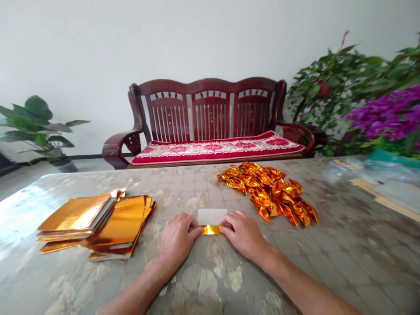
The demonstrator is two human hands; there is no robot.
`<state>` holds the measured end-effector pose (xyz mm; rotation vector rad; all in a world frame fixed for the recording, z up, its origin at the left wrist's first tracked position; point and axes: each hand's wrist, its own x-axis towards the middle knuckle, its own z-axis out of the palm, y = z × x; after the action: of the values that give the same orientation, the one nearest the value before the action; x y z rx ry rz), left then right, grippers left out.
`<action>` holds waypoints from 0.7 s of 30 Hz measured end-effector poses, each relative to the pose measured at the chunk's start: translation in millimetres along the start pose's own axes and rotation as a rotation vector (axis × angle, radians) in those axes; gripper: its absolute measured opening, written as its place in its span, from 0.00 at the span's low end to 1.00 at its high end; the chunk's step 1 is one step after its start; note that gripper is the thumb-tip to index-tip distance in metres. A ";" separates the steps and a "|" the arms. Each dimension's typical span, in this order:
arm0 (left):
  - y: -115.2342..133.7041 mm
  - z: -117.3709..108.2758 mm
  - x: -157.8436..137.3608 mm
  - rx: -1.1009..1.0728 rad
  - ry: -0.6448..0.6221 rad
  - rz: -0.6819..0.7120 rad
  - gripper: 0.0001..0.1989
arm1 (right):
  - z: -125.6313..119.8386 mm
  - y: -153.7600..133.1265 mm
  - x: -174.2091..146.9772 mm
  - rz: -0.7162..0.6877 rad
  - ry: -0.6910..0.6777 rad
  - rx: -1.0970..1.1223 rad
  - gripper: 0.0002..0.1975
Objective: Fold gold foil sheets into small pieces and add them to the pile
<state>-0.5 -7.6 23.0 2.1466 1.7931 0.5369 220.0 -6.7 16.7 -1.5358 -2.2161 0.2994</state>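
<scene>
Holding a small sheet point(212, 216) at its two ends, the left hand point(180, 234) and the right hand point(245, 234) are facing each other across it. The left hand is pressing the sheet's left end with thumb and bent fingers; the right hand is pressing the right end in the same manner. The sheet is lying directly between both hands, its pale side facing up and a shiny gold band point(211, 229) showing along the near edge, between the thumb tips. The worktop point(187, 186) is extending beneath and around both hands.

Left of the left hand, well apart from it, stacked gold sheets point(123, 223) are lying in two overlapping, uneven piles. Beyond the right hand and to its right, folded foil pieces point(262, 188) are lying in a loose heap. Farther right of the right hand, clear plastic wrapping point(346, 168) is lying near the worktop's far edge, and purple flowers point(383, 113) are standing above that area. Beyond both hands, past the worktop, a dark red wooden bench point(210, 111) is standing against the wall, a red patterned cover point(215, 151) lying over its seat.
</scene>
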 end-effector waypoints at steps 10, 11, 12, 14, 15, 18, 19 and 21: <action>2.1 1.6 0.0 0.104 0.014 0.030 0.11 | -0.9 -0.9 0.3 0.004 -0.011 -0.010 0.02; 2.5 1.7 0.1 0.114 0.016 0.034 0.11 | -0.9 -0.7 0.4 0.004 -0.011 -0.007 0.02; 2.8 1.8 0.1 0.123 0.015 0.038 0.11 | -0.8 -0.5 0.5 0.004 -0.012 -0.006 0.02; 3.3 1.8 0.0 0.137 0.008 0.044 0.11 | -0.6 -0.3 0.4 0.006 -0.014 -0.009 0.01; 3.6 1.8 -0.2 0.146 0.003 0.047 0.11 | -0.6 -0.4 0.3 0.006 -0.016 -0.013 0.01; 4.3 2.4 -1.3 0.174 -0.001 0.059 0.09 | -0.9 -1.7 -0.6 0.008 -0.018 -0.033 0.01; 4.5 2.8 -1.8 0.181 0.005 0.070 0.08 | -0.9 -2.2 -1.1 0.013 -0.017 -0.039 0.00; 4.9 3.9 -2.7 0.195 0.033 0.114 0.05 | -0.8 -2.8 -2.0 0.032 -0.004 -0.048 0.01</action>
<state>5.2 -11.1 21.5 2.3950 1.8157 0.4425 218.5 -9.6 18.2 -1.5980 -2.2185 0.2609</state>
